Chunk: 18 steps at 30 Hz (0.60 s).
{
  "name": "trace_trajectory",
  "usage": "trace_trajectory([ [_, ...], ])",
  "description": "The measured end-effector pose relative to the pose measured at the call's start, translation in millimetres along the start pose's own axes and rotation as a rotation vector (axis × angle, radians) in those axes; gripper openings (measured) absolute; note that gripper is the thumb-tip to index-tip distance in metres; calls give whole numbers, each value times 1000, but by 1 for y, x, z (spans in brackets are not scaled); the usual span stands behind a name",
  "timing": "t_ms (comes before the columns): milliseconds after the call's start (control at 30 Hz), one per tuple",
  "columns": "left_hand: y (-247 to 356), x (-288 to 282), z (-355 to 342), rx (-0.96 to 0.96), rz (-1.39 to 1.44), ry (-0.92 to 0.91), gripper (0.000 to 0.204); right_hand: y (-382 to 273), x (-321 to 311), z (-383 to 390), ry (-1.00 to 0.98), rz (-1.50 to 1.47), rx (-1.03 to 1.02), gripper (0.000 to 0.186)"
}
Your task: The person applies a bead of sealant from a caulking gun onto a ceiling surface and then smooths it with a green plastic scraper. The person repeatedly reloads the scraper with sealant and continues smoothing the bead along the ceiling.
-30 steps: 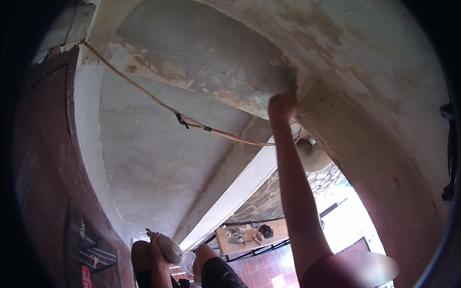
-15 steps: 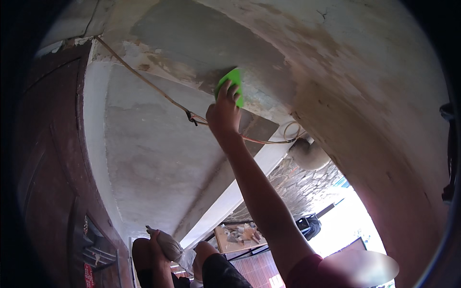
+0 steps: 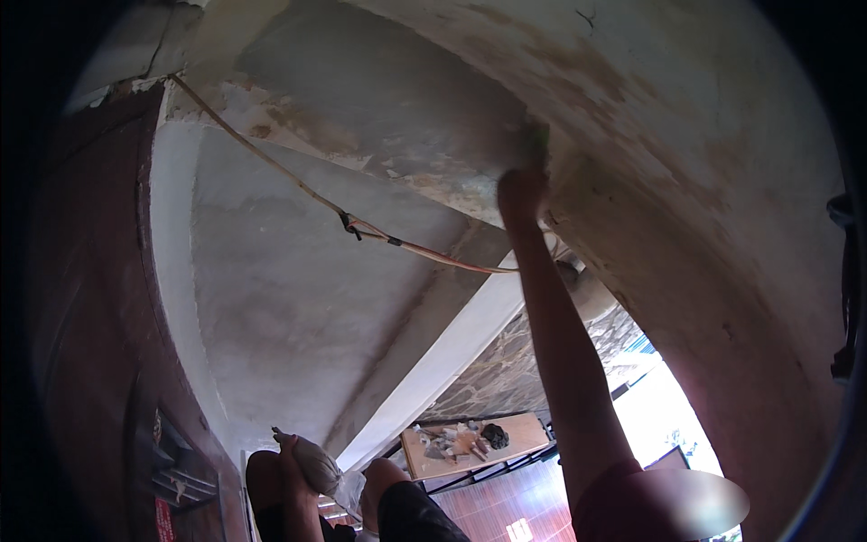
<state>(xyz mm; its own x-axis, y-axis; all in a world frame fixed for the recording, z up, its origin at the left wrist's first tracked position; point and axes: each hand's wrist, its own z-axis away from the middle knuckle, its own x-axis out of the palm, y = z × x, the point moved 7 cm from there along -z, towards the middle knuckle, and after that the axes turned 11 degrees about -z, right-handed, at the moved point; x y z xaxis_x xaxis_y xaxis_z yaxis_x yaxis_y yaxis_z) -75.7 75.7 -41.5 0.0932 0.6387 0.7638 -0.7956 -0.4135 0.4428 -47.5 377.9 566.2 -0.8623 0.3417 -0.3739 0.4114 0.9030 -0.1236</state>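
Note:
My right arm is raised, and the right hand [image 3: 524,194], smeared by motion, is closed on a green scraper [image 3: 539,143]. The scraper lies against the ceiling surface, at the right end of a dark grey plaster patch [image 3: 388,81]. Peeling, stained plaster [image 3: 433,185] borders this patch. Low at the left, my left hand [image 3: 290,462] is closed on a clear plastic bag with grey material inside [image 3: 316,465], between my knees. Some of the left fingers are hidden behind the bag.
A cable [image 3: 302,188] with a dark knot hangs across below the patch. At the left stands a dark wooden door [image 3: 90,262]. Below are a wooden table [image 3: 528,426] strewn with debris and a stone-faced wall [image 3: 488,366]. Bright daylight enters at lower right.
My right hand has swept the scraper rightward along the plaster, to the patch's right end. The arm has shifted right, uncovering more of the table. My left hand and the bag stay put.

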Motion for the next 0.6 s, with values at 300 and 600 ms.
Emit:
trace_trajectory([
  [300,-6,0,-2,-4,-38,86,30,-97,89,98,-198,300,-395,70],
  [600,-5,-18,-14,25,-74,127,27,-50,-21,77,-4,-161,-588,66],
])
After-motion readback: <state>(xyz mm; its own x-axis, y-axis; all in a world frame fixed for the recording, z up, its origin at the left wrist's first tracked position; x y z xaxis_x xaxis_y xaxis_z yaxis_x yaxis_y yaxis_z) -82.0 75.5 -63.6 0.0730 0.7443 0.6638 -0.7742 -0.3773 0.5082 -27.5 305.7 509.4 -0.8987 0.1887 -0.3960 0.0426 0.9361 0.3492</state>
